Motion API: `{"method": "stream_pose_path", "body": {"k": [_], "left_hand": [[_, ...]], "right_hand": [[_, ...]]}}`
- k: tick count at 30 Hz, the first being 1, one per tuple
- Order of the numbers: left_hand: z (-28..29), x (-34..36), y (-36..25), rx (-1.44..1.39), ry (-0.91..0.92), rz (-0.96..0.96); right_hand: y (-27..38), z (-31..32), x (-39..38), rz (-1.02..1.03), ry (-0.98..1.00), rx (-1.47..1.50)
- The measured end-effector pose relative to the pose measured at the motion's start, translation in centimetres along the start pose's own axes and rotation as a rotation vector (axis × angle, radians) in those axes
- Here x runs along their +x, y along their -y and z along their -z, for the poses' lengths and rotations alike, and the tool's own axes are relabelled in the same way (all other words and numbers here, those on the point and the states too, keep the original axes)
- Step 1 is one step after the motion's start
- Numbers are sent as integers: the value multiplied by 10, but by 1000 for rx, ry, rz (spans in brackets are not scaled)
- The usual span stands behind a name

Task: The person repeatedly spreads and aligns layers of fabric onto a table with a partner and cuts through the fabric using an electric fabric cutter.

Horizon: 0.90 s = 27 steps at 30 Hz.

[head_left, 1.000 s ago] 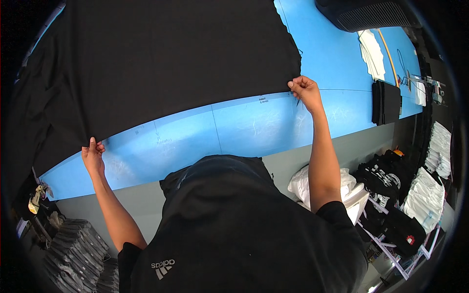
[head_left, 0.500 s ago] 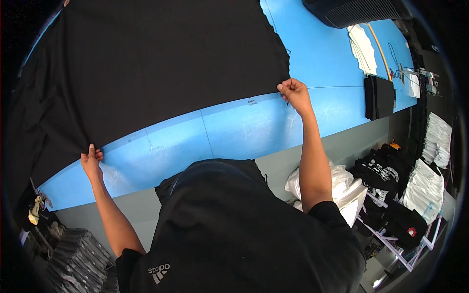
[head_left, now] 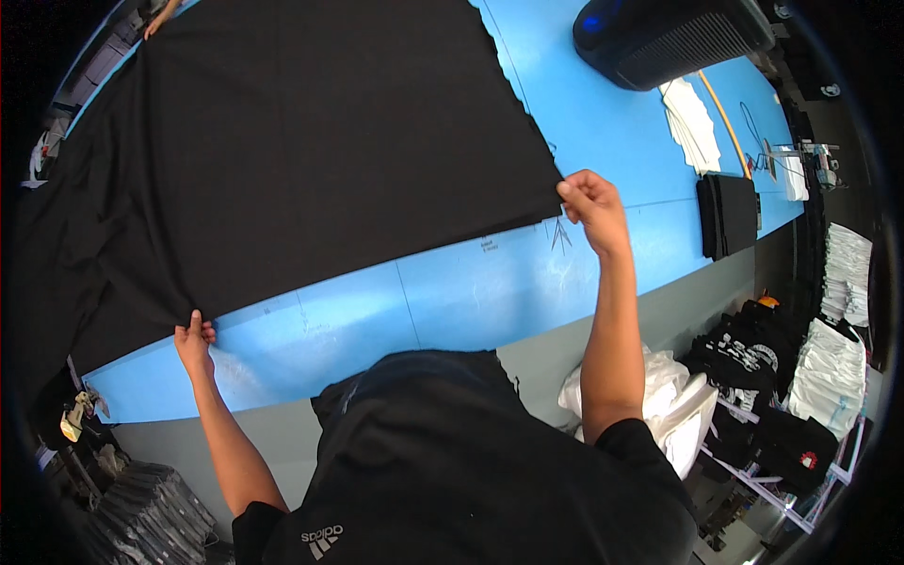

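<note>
A wide sheet of black fabric (head_left: 348, 132) lies spread over a blue table (head_left: 471, 278). Its near edge is pinched by my left hand (head_left: 195, 344), closed on it at the left, where folds run up from the fingers. At the sheet's near right corner my right hand (head_left: 595, 209) is closed on the fabric between thumb and fingers. The right edge of the fabric looks ragged. Across the table, another person's hand (head_left: 162, 19) touches the far left edge of the fabric.
A black ridged machine (head_left: 678, 42) stands at the far right of the table. Near it lie white cut pieces (head_left: 690, 127), a wooden stick (head_left: 723, 122) and folded black cloth (head_left: 728, 217). Below right are a white bag (head_left: 673, 405) and garment stacks; grey folded stacks (head_left: 151, 518) sit lower left.
Both hands keep their hold on the fabric edge. My right hand and the fabric corner have shifted slightly right. The view has tilted, showing more of the other person's arm and the black machine.
</note>
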<state>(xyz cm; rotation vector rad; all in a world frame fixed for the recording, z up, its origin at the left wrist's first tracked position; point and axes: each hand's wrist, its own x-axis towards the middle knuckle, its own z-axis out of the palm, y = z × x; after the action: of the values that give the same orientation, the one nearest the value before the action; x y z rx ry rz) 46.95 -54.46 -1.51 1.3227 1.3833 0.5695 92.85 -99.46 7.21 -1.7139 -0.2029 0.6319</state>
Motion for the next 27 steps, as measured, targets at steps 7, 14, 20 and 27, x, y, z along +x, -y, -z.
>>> {"method": "stream_pose_path", "body": {"k": [7, 14, 20, 27], "left_hand": [[-6, -6, 1, 18, -2, -33], [-3, 0, 7, 20, 9, -31], [-2, 6, 2, -18, 27, -20], [3, -1, -6, -81, 19, -34]], "right_hand": [[-87, 7, 5, -73, -92, -44], [-98, 6, 8, -59, -62, -161], [-92, 8, 11, -67, -53, -167], [-93, 9, 10, -66, -36, -175]]}}
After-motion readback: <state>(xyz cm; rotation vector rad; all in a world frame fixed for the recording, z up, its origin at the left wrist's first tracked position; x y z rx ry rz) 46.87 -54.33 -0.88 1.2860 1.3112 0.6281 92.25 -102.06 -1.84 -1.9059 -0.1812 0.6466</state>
